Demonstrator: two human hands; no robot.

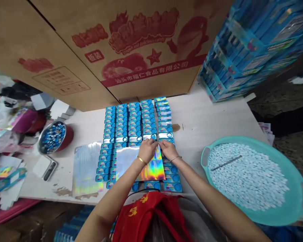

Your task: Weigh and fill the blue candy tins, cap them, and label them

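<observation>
My left hand [148,149] and my right hand [168,150] meet near the top right corner of a shiny holographic sheet [127,158]. Both hands have their fingers pinched together at the sheet's upper edge. The sheet lies over rows of small blue packs [134,123] set out in columns on the table. Another holographic sheet [87,168] lies flat to the left of the packs. What exactly each fingertip grips is too small to tell.
Big cardboard boxes [141,77] stand behind the packs. A turquoise basin [293,168] of small pale pieces is at the right, stacked blue boxes [232,60] at the back right. A steel bowl [42,148] of blue wrapped pieces and a white device [49,169] are at the left.
</observation>
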